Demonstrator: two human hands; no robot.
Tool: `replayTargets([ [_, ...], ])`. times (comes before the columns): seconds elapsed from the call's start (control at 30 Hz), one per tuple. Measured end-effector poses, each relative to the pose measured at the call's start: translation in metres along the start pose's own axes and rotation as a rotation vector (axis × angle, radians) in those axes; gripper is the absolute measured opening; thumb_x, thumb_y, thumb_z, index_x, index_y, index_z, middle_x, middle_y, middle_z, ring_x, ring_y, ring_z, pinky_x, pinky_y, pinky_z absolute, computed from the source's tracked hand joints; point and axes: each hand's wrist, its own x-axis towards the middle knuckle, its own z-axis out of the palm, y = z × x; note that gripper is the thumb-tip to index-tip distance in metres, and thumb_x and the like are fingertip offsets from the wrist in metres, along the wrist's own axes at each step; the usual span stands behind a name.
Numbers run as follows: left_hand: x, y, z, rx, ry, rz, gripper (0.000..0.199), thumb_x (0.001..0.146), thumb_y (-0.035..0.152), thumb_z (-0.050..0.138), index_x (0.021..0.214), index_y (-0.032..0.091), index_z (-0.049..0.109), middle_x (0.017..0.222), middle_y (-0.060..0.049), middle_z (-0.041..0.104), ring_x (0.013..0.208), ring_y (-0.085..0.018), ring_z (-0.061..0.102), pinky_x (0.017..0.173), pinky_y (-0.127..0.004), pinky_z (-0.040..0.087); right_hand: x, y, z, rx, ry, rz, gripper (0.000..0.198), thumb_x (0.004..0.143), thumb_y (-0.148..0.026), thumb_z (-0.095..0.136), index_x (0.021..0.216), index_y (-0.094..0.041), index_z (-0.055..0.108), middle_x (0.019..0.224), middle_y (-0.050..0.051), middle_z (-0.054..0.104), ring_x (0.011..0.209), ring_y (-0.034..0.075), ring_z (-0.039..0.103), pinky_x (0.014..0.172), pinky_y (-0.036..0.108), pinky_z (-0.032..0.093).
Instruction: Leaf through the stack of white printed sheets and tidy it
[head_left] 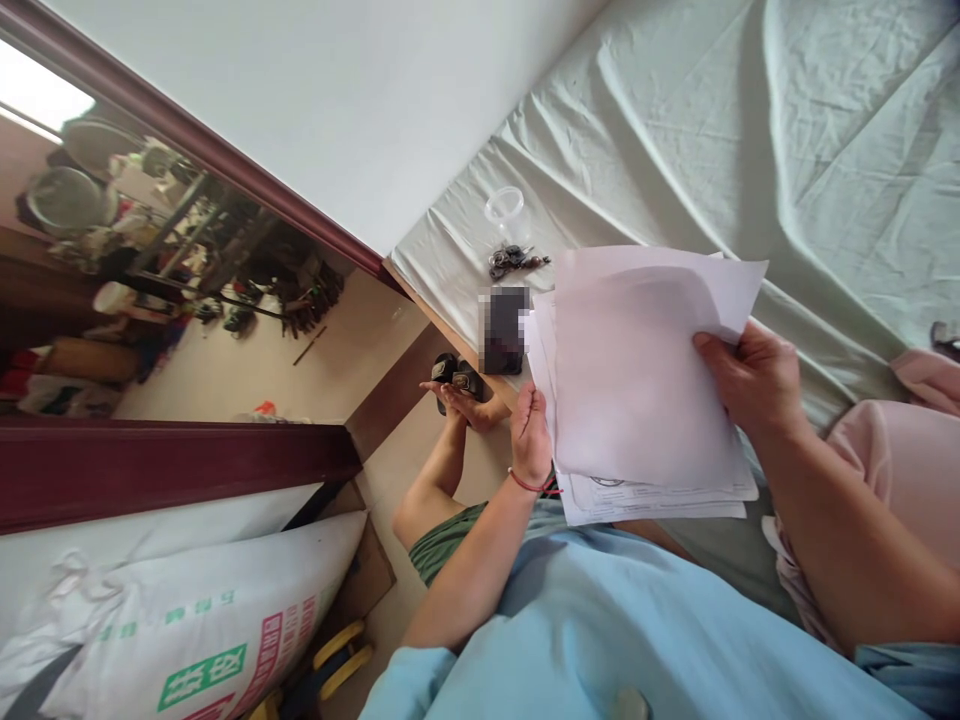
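Covering most of the view, the bed with its wrinkled pale green sheet (750, 130) carries everything else. Above its near edge, a loose stack of white paper sheets (637, 390) is held between both hands.

Right hand (754, 375): closed on the stack's right edge, thumb on top, other fingers hidden beneath. Left hand (531, 438): set against the left edge, wearing a red string bracelet (529, 484); whether its fingers pinch the sheets or only steady them cannot be told.

Hazards, judged from this position:
- The sheets are fanned and misaligned at the lower edge. With one firm grip only, lower sheets could slide out and drop to the floor.
- A thumb pressing an unsupported edge could crease the top sheet.

Beyond the stack, on the sheet near the bed's edge, lie a dark rectangular object, blurred (503, 330), a bunch of dark keys (514, 261) and a small clear plastic cup (505, 207). A sweep of the stack could push these off the edge.
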Motion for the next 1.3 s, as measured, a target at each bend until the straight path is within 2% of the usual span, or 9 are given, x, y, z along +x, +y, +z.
replayTargets([
  [0.1,-0.001,0.003,-0.001,-0.012,-0.054,0.027,0.046,0.094,0.058,0.054,0.113,0.02,0.072,0.111,-0.008,0.074,0.121,-0.023,0.064,0.107,-0.036,0.051,0.0,0.0,0.0,-0.011,0.005,-0.038,0.024,0.084,-0.044,0.067,0.088,-0.02,0.069,0.071,-0.003,0.056,0.066,0.011,0.044,0.055,0.022,0.034],
  [0.33,-0.003,0.007,0.0,-0.009,-0.084,0.058,0.047,0.096,0.058,0.049,0.112,0.02,0.072,0.109,-0.008,0.074,0.117,-0.024,0.066,0.105,-0.037,0.052,0.0,0.001,0.0,-0.008,0.013,-0.042,0.025,0.083,-0.045,0.067,0.088,-0.021,0.069,0.074,-0.002,0.057,0.068,0.013,0.046,0.055,0.023,0.037],
  [0.43,-0.004,0.008,0.001,-0.048,-0.111,0.078,0.048,0.096,0.059,0.049,0.113,0.019,0.071,0.114,-0.009,0.074,0.116,-0.025,0.066,0.107,-0.039,0.051,0.0,0.0,0.0,-0.002,0.016,-0.039,0.025,0.083,-0.044,0.067,0.088,-0.02,0.069,0.073,-0.002,0.058,0.067,0.013,0.046,0.056,0.023,0.037],
  [0.63,-0.005,0.0,0.001,-0.071,-0.058,0.047,0.05,0.094,0.06,0.055,0.118,0.018,0.068,0.131,-0.009,0.067,0.13,-0.026,0.058,0.117,-0.039,0.042,0.001,0.003,0.0,0.039,0.027,-0.039,0.024,0.083,-0.043,0.069,0.086,-0.02,0.069,0.073,-0.002,0.059,0.068,0.013,0.047,0.057,0.023,0.037],
  [0.9,-0.006,0.012,-0.001,-0.017,-0.143,0.108,0.051,0.096,0.062,0.049,0.106,0.018,0.07,0.106,-0.01,0.073,0.115,-0.027,0.064,0.104,-0.039,0.051,0.0,0.001,0.002,0.118,0.022,-0.011,0.021,0.083,-0.039,0.071,0.088,-0.019,0.071,0.073,-0.003,0.062,0.066,0.01,0.048,0.057,0.022,0.037],
  [1.17,-0.008,0.006,0.0,-0.071,-0.123,0.089,0.047,0.093,0.061,0.055,0.103,0.018,0.072,0.103,-0.008,0.074,0.119,-0.024,0.062,0.108,-0.033,0.047,-0.001,-0.004,0.003,0.149,0.021,0.037,0.025,0.081,-0.042,0.071,0.09,-0.019,0.071,0.075,-0.002,0.063,0.062,0.01,0.049,0.055,0.022,0.039],
  [1.3,-0.008,0.008,0.001,-0.082,-0.079,0.051,0.047,0.09,0.061,0.06,0.101,0.017,0.072,0.104,-0.009,0.073,0.116,-0.025,0.063,0.106,-0.036,0.047,-0.001,-0.003,0.001,0.061,0.001,0.018,0.025,0.082,-0.043,0.069,0.089,-0.019,0.071,0.074,-0.002,0.062,0.064,0.011,0.048,0.053,0.021,0.037],
])
